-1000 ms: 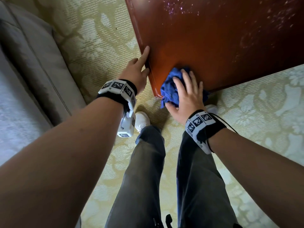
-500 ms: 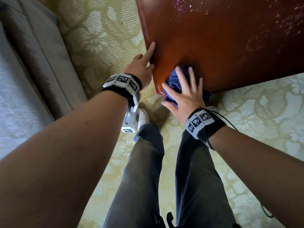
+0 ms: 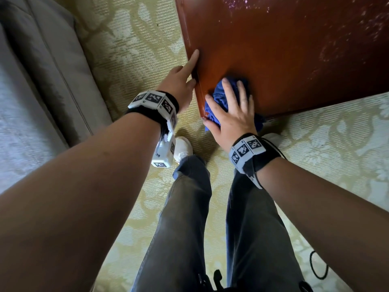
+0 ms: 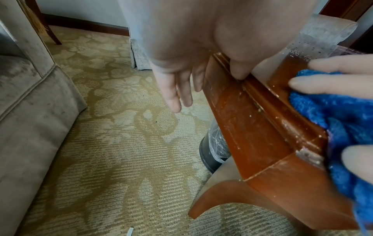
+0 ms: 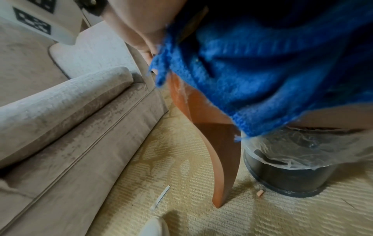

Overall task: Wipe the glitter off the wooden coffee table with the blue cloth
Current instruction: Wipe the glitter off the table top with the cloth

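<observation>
Blue cloth point(image 3: 220, 98): lay bunched at the near left corner of the tabletop point(image 3: 294, 60) — part of it drooped over the corner.
Right hand point(image 3: 232, 118): lay flat on the cloth, fingers straight and spread, pressing it down without gripping.
Left hand point(image 3: 179, 85): open; forefinger stretched along the tabletop's left edge, other fingers loose beside the edge, holding nothing.
Glitter point(image 3: 248, 2): pale specks lay toward the far and right edges — well apart from the cloth.
</observation>
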The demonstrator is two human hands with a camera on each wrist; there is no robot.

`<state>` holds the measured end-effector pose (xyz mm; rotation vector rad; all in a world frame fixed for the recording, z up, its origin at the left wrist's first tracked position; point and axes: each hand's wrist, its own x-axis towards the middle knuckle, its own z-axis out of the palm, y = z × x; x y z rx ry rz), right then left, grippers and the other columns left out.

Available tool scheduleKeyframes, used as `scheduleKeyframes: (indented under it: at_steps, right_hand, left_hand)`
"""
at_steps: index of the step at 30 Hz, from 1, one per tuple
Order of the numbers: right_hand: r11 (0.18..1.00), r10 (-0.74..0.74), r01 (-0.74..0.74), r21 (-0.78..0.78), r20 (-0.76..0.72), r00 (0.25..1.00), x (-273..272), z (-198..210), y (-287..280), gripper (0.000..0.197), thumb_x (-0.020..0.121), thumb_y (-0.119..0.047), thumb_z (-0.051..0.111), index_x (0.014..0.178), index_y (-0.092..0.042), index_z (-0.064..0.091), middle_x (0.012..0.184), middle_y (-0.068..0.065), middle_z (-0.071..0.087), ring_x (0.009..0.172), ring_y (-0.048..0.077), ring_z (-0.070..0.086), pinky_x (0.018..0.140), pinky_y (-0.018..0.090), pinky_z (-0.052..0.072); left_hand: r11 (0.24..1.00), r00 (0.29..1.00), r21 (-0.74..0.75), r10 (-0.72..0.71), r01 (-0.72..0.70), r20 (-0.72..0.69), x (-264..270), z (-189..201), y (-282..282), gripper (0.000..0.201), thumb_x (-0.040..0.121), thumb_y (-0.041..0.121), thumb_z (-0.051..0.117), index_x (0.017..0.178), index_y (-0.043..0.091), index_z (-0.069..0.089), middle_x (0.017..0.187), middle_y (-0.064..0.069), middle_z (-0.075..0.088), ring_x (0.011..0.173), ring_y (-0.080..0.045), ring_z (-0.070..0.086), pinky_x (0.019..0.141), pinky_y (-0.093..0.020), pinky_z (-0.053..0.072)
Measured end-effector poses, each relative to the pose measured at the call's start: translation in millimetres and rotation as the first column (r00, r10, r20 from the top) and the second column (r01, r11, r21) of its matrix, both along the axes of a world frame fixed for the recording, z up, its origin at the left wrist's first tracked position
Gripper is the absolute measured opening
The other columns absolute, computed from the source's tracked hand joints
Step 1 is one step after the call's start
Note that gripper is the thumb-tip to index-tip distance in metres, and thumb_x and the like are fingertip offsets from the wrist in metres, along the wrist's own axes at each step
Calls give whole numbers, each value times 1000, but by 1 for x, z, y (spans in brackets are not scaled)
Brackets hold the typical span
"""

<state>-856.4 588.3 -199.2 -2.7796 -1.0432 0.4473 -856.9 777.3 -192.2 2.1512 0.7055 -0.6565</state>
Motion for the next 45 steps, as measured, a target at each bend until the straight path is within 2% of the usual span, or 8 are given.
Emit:
scheduleKeyframes:
  at_steps: [6,12,16,21,26,34,41,45]
  right_hand:
    - [999,46,-46,15,-23,999,4,0,-6,54,82,-39,57,134,-28,47,155,10,19,140,40,15,107,63,22]
    - [994,-98,98,46,6,995,-2,0,12,45,78,-41,58,121,-27,56,151,9,31,137,40,24,103,62,27]
    - [996,-53,52,68,9,999,-1,-2,-2,45,81,-39,58,124,-25,55,151,10,31,137,40,25,104,61,29]
    - [997,-54,53,63,12,998,-2,-4,-30,50,81,-37,64,128,-24,53,151,12,30,136,42,24,103,64,28]
    - [992,-114,115,50,-27,993,-3,1,-1,66,76,-52,57,135,-24,47,153,12,24,138,43,18,106,65,20]
    - [993,-115,114,33,4,993,-3,-3,-5,59,79,-48,59,133,-28,49,153,9,28,138,39,21,105,62,23]
    - [996,-83,84,33,-24,996,-2,-4,-38,59,80,-45,64,134,-26,48,152,11,27,138,41,19,105,65,22]
    - [993,-112,112,39,-21,994,-2,-3,-6,58,80,-48,62,132,-25,51,152,11,28,138,42,20,105,65,21]
  left_hand:
    - [1000,1000,19,-16,16,-23,0,-2,-2,60,102,33,38,149,51,4,153,-3,32,136,-25,38,110,-33,30]
    - [1000,999,6,-30,30,-16,0,-4,0,61,103,32,37,149,51,3,154,-2,30,137,-23,37,108,-32,30]
    - [999,1000,15,-30,30,-5,-1,-4,0,60,103,32,38,148,51,4,153,-2,32,134,-22,41,105,-29,31]
    - [999,999,4,-39,39,-32,0,-6,1,60,102,35,37,147,55,2,155,-3,27,135,-27,41,110,-41,34]
    - [1000,999,-2,-18,18,-33,0,-9,-2,62,100,36,39,146,56,1,155,-4,29,136,-27,39,111,-42,33]
    - [1000,1000,-5,7,-7,-27,1,-6,-2,62,101,32,40,148,51,4,154,-4,31,136,-24,39,110,-32,31]
    - [1000,998,6,31,-31,-46,3,0,-6,62,102,32,39,148,52,3,155,-3,30,136,-26,39,112,-36,32]
    - [998,997,3,68,-68,-24,2,2,-10,64,102,23,39,150,48,5,151,-1,35,133,-23,42,102,-23,30]
